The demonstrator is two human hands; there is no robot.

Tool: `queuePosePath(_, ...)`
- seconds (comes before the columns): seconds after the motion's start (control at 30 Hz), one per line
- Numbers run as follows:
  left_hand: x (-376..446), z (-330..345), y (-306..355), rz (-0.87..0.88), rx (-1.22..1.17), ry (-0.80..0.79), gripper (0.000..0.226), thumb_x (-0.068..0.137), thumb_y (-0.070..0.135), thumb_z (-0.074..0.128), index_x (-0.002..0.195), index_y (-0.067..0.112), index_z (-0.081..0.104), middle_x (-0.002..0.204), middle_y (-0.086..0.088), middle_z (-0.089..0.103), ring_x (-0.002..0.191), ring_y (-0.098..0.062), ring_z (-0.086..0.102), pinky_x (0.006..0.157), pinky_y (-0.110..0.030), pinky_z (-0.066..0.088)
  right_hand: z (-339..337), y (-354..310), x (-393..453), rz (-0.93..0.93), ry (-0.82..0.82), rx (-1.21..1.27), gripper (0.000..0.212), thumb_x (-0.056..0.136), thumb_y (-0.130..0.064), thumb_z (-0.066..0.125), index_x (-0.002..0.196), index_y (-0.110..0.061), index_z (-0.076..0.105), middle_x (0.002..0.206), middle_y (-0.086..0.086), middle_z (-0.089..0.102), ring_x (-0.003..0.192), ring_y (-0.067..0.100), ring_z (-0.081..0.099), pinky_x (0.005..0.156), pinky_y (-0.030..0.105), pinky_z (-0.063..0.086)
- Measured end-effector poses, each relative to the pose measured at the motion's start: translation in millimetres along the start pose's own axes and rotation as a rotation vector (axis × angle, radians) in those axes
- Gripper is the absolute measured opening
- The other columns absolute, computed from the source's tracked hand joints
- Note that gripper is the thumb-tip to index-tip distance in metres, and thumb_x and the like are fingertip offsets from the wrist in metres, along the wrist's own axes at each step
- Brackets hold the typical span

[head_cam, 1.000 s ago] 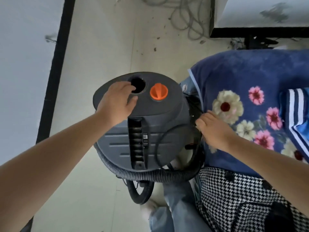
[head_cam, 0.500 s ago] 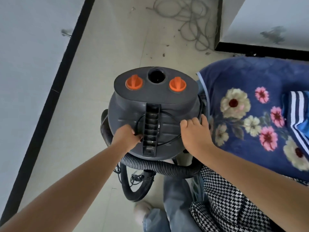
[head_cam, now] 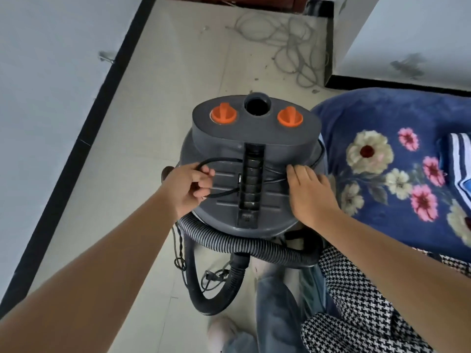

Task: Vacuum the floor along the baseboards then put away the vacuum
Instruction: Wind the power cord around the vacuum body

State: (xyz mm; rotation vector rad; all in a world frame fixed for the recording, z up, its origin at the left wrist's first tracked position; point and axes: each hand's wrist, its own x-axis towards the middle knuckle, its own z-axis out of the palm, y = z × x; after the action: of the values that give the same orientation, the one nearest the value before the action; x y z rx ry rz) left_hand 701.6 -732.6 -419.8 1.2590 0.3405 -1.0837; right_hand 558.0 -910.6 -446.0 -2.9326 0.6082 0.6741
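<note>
A dark grey canister vacuum stands on the floor right below me, with two orange knobs and an open round port on its lid. A ribbed black hose curls around its near side. My left hand is on the lid's left side, fingers closed around a loop of the black power cord. My right hand lies flat on the lid's right side, fingers together, pressing cord strands against it. The cord runs across the lid under the carry handle.
A white wall with a black baseboard runs along the left. Tangled grey cable lies on the tile floor ahead. A blue floral blanket fills the right side, with a houndstooth cloth near my legs.
Both hands have shifted on the lid: the left one went from the port to the left side and closed on the cord loop. The right one now rests flat. The view tilted forward.
</note>
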Motion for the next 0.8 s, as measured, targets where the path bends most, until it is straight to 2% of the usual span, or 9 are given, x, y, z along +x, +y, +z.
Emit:
queuePosePath(0.07,-4,-10,-2,-0.076,-0.064,-0.124,0.018,0.082,0.007,0.037,0.069,0.007,0.05,0.042,0.003,0.042,0.024,-0.005,0.026,0.031,-0.014,0.02,3,-4,0,0.026,0.001,0.012,0.057,0.101,-0.027,0.026,0.149,-0.006,0.003,0.151,0.007,0.017,0.141,0.022,0.014,0.112,0.042,0.018)
queuePosePath(0.13,-3,-15,0,-0.112,0.045,-0.155,0.032,0.093,0.022,0.038,0.077,0.005,0.059,0.033,0.006,0.03,0.022,-0.005,0.021,0.033,-0.013,0.02,5,-9,-3,0.042,0.001,0.017,0.057,0.102,-0.032,0.024,0.149,-0.006,0.005,0.151,0.007,0.018,0.141,0.021,0.014,0.113,0.043,0.016)
queuePosePath(0.23,-5,-14,3,-0.069,0.189,-0.141,0.032,0.1,0.023,0.033,0.082,0.007,0.055,0.034,0.007,0.032,0.027,-0.003,0.028,0.036,-0.013,0.033,12,-16,-7,0.076,-0.017,0.015,0.059,0.101,-0.035,0.022,0.149,-0.006,0.002,0.153,0.005,0.013,0.143,0.019,0.009,0.115,0.047,0.011)
queuePosePath(0.3,-10,-25,1,-0.002,0.076,-0.108,0.027,0.098,0.019,0.037,0.077,0.01,0.051,0.043,0.007,0.041,0.036,-0.005,0.039,0.047,-0.015,0.047,15,-19,-9,0.104,-0.033,0.027,0.06,0.101,-0.036,0.02,0.149,-0.007,0.0,0.156,0.004,0.007,0.144,0.019,0.002,0.114,0.051,0.005)
queuePosePath(0.37,-20,-45,-4,0.096,-0.158,-0.083,0.018,0.08,0.021,0.066,0.07,0.01,0.056,0.05,0.004,0.05,0.045,-0.009,0.051,0.061,-0.021,0.055,15,-21,-10,0.129,-0.035,0.022,0.06,0.102,-0.036,0.017,0.149,-0.007,-0.003,0.157,0.003,0.003,0.145,0.019,-0.003,0.114,0.052,0.0)
queuePosePath(0.43,-35,-64,-11,0.151,-0.322,-0.056,0.029,0.046,0.023,0.087,0.058,0.01,0.063,0.058,-0.002,0.058,0.055,-0.015,0.06,0.067,-0.026,0.057,14,-23,-8,0.133,-0.028,0.005,0.059,0.102,-0.036,0.016,0.149,-0.007,-0.004,0.157,0.004,0.003,0.145,0.021,-0.006,0.114,0.053,-0.002)
queuePosePath(0.57,-40,-66,-30,0.093,-0.415,0.197,0.031,0.094,0.014,0.045,0.064,0.008,0.045,0.053,-0.003,0.047,0.056,-0.016,0.046,0.054,-0.025,0.057,11,-33,-7,0.163,0.003,0.0,0.057,0.102,-0.031,0.019,0.149,-0.004,0.0,0.156,0.01,0.005,0.145,0.026,-0.005,0.114,0.053,0.0)
queuePosePath(0.7,-16,-61,-39,-0.031,-0.392,0.495,0.031,0.099,0.007,0.037,0.068,0.007,0.039,0.062,-0.005,0.036,0.05,-0.012,0.039,0.044,-0.022,0.051,16,-39,-7,0.084,0.064,-0.026,0.057,0.099,-0.02,0.032,0.149,-0.004,0.01,0.155,0.013,0.01,0.144,0.03,0.004,0.114,0.052,0.006)
queuePosePath(0.8,-2,-61,-38,0.038,-0.293,0.636,0.031,0.098,0.003,0.031,0.068,0.01,0.037,0.065,-0.004,0.039,0.046,-0.009,0.045,0.043,-0.017,0.044,24,-35,-6,-0.057,0.226,-0.052,0.053,0.076,-0.011,0.071,0.124,0.001,0.055,0.125,0.02,0.054,0.122,0.038,0.049,0.098,0.063,0.033)
